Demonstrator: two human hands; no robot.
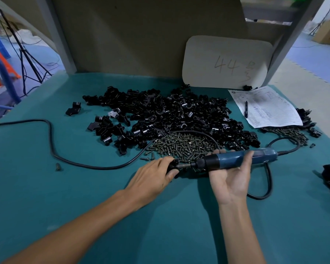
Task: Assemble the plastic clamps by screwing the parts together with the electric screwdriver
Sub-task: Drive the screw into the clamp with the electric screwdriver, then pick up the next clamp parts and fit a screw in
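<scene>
Gripping the blue electric screwdriver (236,159) sideways, our right hand (230,180) wraps its fingers over the barrel, palm up; our left hand (154,174) closes on a black clamp (172,167) at the driver's tip, low over the green table (46,187); behind them lies a heap of screws (183,144), and beyond it a broad pile of black clamp parts (170,113); the tool's black cord (51,138) loops across the mat to the left; a form sheet (265,109) with a pen (246,109) rests at the right, below a card (225,61) marked 44.

near mat (84,197): bare | blocking behind: clamp pile (170,115), screw heap (183,145)
</scene>
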